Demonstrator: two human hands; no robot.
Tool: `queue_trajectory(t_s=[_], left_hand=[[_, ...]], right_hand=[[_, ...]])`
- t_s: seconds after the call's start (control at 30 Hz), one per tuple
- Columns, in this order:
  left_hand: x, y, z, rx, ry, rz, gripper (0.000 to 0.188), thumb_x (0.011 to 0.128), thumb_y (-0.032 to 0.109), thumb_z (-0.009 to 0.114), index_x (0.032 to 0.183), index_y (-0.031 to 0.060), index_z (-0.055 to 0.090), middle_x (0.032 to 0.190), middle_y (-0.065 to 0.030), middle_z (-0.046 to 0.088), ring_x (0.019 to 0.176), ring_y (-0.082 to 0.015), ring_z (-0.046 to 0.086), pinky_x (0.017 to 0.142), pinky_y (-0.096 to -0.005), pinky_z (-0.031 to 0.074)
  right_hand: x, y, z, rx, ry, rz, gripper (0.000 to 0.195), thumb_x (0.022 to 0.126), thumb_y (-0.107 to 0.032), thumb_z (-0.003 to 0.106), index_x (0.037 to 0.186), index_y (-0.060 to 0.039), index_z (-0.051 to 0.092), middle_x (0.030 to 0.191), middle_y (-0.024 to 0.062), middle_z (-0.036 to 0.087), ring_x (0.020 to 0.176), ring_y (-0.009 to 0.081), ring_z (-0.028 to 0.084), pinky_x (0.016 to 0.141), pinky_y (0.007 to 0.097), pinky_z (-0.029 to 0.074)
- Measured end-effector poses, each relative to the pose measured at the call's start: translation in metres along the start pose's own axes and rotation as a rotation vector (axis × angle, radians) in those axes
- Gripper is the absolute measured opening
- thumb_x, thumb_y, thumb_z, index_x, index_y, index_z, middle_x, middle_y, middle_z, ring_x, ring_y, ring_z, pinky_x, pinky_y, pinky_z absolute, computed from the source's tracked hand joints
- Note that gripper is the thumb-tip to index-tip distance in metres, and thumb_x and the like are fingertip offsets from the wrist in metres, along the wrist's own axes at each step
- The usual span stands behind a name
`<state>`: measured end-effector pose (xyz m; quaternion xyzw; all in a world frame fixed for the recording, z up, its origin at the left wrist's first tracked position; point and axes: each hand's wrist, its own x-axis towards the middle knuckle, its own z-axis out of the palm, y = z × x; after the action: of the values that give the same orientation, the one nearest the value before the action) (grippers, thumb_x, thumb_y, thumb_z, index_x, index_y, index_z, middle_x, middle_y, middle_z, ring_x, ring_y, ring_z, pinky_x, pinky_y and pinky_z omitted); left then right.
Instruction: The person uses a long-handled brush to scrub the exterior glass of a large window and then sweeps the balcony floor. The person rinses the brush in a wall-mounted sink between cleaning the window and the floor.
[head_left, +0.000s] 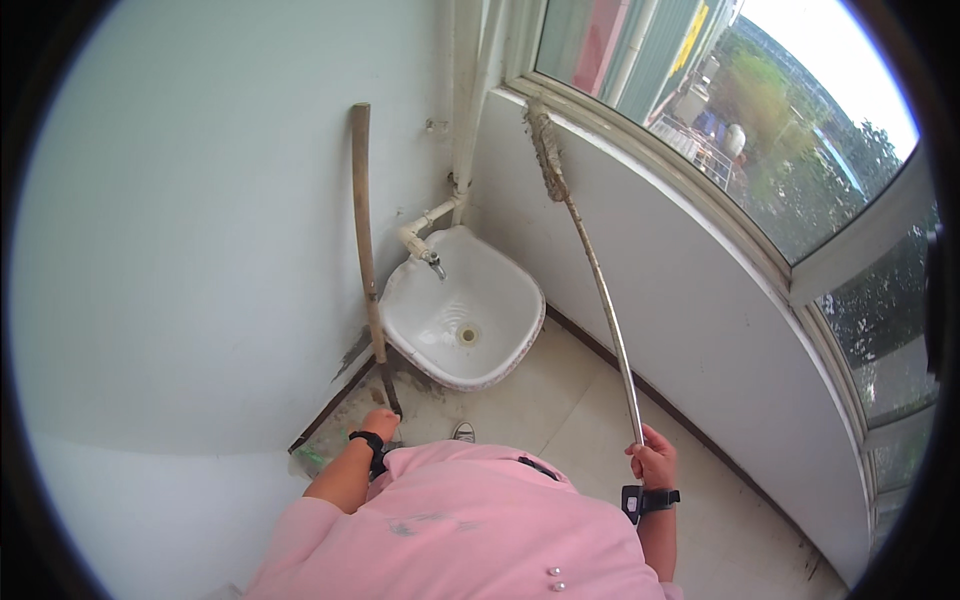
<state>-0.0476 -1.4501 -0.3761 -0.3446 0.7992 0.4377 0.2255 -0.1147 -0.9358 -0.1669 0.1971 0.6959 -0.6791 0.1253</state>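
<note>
My right hand (654, 457) is closed around the lower part of a long metal pole (609, 300). At its far end is a dirty, grey-brown fibrous head (545, 150), beside the wall just under the window sill. My left hand (381, 424) hangs low in front of me with its fingers curled. Near it is the dark lower end of a wooden pole (361, 202), which stands upright along the left wall. Whether the left hand touches that pole is hidden by the angle.
A white ceramic washbasin (502, 300) with a metal tap (433, 260) sits in the corner. Pale pipes (463, 150) run up behind it. Framed windows (750, 112) line the right wall above a white sill (667, 176). My shoe (464, 432) shows on the tiled floor (559, 375).
</note>
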Motion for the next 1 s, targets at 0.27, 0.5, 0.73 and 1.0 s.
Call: queue_trajectory(t_s=[0.27,0.5,0.73,1.0], left_hand=[[-0.043,-0.027,-0.01,-0.24,0.142,-0.162,0.022,0.081,0.019,0.054,0.08,-0.0001,0.065,0.063,-0.011,0.06,0.05,-0.0198,0.057,0.047,-0.0332,0.044],[-0.097,-0.068,0.042,-0.53,0.258,-0.358,0.018,0.081,0.017,0.056,0.083,0.0006,0.063,0.059,-0.0072,0.056,0.045,-0.0175,0.053,0.041,-0.0309,0.041],[-0.117,-0.098,0.131,-0.301,0.096,-0.238,0.016,0.079,0.018,0.056,0.086,0.0045,0.061,0.069,-0.0074,0.061,0.054,-0.0157,0.059,0.045,-0.0259,0.043],[-0.165,0.024,0.17,-0.602,0.217,-0.516,0.027,0.082,0.02,0.055,0.101,0.0007,0.059,0.07,-0.0072,0.059,0.049,-0.0149,0.056,0.04,-0.0278,0.041]], right_hand=[[0.103,-0.004,0.039,-0.264,-0.132,0.025,0.047,0.068,0.002,0.059,0.115,-0.0005,0.058,0.063,0.0025,0.055,0.04,0.0076,0.044,0.036,0.0231,0.033],[0.184,0.004,-0.014,-0.594,-0.124,0.008,0.047,0.067,0.0,0.061,0.114,-0.0013,0.059,0.063,0.0014,0.054,0.043,0.0084,0.046,0.038,0.0245,0.038],[0.264,0.024,-0.055,-1.158,-0.31,-0.371,0.011,0.064,-0.007,0.059,0.069,0.0028,0.056,0.071,0.0154,0.063,0.057,0.0312,0.058,0.054,0.0399,0.044],[0.203,-0.009,-0.128,-0.443,-0.234,0.227,0.013,0.074,-0.004,0.054,0.085,-0.0011,0.059,0.06,0.0073,0.055,0.044,0.0123,0.051,0.039,0.0271,0.038]])
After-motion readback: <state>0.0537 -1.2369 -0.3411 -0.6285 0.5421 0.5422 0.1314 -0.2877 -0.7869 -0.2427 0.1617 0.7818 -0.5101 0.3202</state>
